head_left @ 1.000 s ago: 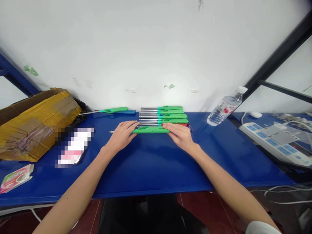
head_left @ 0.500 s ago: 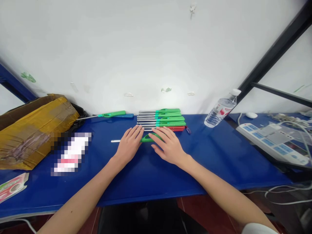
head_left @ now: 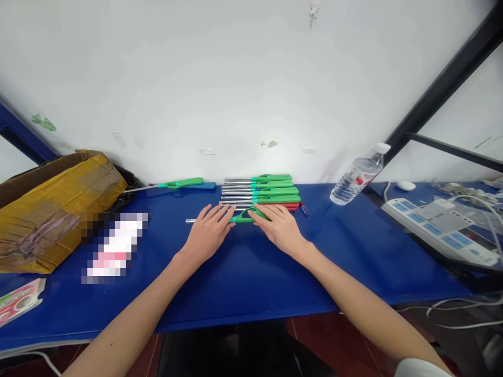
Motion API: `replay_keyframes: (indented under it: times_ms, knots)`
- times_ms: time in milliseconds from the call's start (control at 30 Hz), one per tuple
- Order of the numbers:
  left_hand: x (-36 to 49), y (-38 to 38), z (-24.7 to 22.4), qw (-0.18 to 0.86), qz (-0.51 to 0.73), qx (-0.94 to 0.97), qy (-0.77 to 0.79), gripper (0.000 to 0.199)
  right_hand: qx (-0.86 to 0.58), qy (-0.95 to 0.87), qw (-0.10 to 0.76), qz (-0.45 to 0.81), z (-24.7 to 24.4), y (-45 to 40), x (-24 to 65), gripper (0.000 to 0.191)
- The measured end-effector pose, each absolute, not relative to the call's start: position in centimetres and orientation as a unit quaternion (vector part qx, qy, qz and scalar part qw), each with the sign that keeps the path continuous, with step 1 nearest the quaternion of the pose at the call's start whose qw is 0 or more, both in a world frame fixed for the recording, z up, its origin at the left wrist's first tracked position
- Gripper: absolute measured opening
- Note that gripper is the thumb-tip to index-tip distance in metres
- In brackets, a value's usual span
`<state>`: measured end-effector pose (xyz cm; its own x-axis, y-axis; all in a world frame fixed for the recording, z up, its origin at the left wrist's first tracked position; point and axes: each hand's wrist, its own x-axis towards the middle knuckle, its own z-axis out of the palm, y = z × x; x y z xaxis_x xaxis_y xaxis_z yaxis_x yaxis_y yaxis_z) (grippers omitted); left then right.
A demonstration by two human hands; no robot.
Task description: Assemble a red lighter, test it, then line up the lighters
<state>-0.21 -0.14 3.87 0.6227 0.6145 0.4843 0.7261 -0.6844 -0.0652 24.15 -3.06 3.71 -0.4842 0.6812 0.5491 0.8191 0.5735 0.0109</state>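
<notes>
A long-reach lighter with a green handle [head_left: 244, 216] lies crosswise near the middle of the blue table. My left hand [head_left: 207, 230] is closed over its metal barrel, whose tip pokes out to the left. At the handle end, my right hand [head_left: 286, 229] has its fingers over the grip and partly hides it. Just behind both hands, several green lighters [head_left: 277, 191] lie in a neat row with barrels pointing left. The red handle [head_left: 291, 207] of another lighter shows at the row's front, partly covered by my right hand.
To the left lies a green lighter [head_left: 183, 183] beside a blue one [head_left: 208, 186], near a taped cardboard box [head_left: 58, 214]. A water bottle [head_left: 356, 178] and a white power strip [head_left: 436, 230] are on the right. The white wall [head_left: 251, 94] borders the table's back.
Both hands have shifted slightly away from me and to the right, bringing the green lighter closer to the row. My right hand has moved further toward the handle's end.
</notes>
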Motion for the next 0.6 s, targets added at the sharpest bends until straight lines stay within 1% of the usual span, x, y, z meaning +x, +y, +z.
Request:
replay_keyframes:
  times_ms: [233, 333, 433, 500, 600]
  knots:
    - [0.1, 0.0, 3.3, 0.116, -0.235, -0.882, -0.392, 0.041, -0.439, -0.846, 0.258, -0.156, 2.8, -2.2, 24.2, 0.038]
    - [0.0, 0.1, 3.5, 0.125, -0.273, -0.873, -0.383, 0.044, -0.441, -0.843, 0.266, -0.155, 3.2, -2.0, 24.5, 0.038]
    - [-0.4, 0.2, 3.9, 0.148, -0.343, -0.844, -0.385, 0.048, -0.470, -0.816, 0.295, -0.160, 4.1, -1.3, 25.8, 0.037]
    - [-0.7, 0.3, 4.1, 0.160, -0.381, -0.824, -0.387, 0.047, -0.497, -0.788, 0.320, -0.174, 4.6, -0.5, 27.3, 0.036]
    - [-0.7, 0.6, 3.7, 0.150, -0.403, -0.817, -0.383, 0.046, -0.515, -0.762, 0.356, -0.167, 5.2, 1.3, 29.6, 0.035]
